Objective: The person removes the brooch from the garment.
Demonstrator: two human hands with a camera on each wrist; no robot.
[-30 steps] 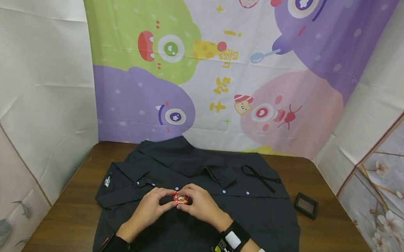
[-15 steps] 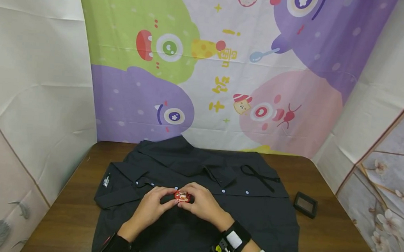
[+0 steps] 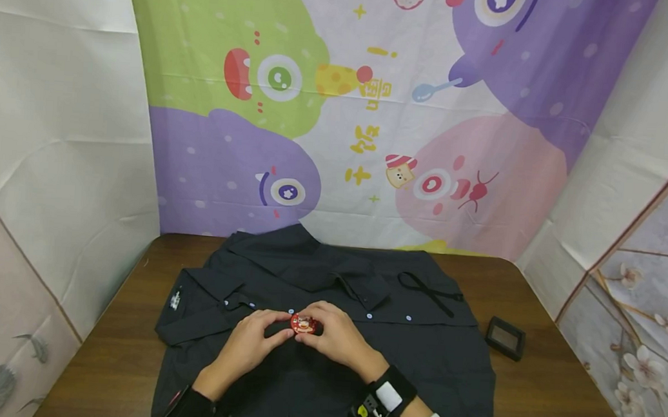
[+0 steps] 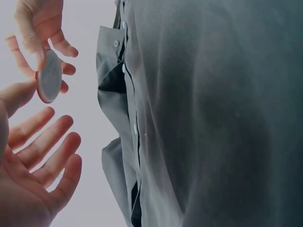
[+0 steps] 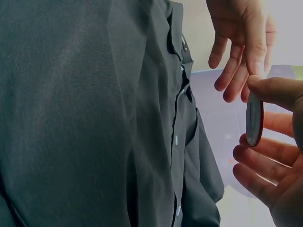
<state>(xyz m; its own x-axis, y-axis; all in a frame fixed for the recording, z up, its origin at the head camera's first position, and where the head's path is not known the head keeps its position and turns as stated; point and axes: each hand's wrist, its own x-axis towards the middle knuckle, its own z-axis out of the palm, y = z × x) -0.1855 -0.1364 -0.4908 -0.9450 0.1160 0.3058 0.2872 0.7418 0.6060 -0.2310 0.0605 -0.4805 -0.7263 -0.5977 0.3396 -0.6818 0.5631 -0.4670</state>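
A round red badge (image 3: 304, 324) with a cartoon face is held just above a dark button-up shirt (image 3: 416, 363) spread on the wooden table (image 3: 547, 404). My right hand (image 3: 328, 333) pinches the badge by its edge between thumb and fingers; in the right wrist view the badge (image 5: 254, 119) shows edge-on in that hand (image 5: 272, 142). My left hand (image 3: 263, 339) is beside it on the left. In the left wrist view its thumb tip meets the badge (image 4: 49, 76) while its fingers (image 4: 47, 142) lie spread and straight.
A small dark square box (image 3: 506, 339) lies on the table right of the shirt. A black cord (image 3: 429, 291) rests on the shirt's upper right. Cloth backdrops (image 3: 347, 106) wall in the table at the back and sides.
Both hands stay almost where they were over the shirt's button line. The badge has shifted slightly to the right between the fingers.
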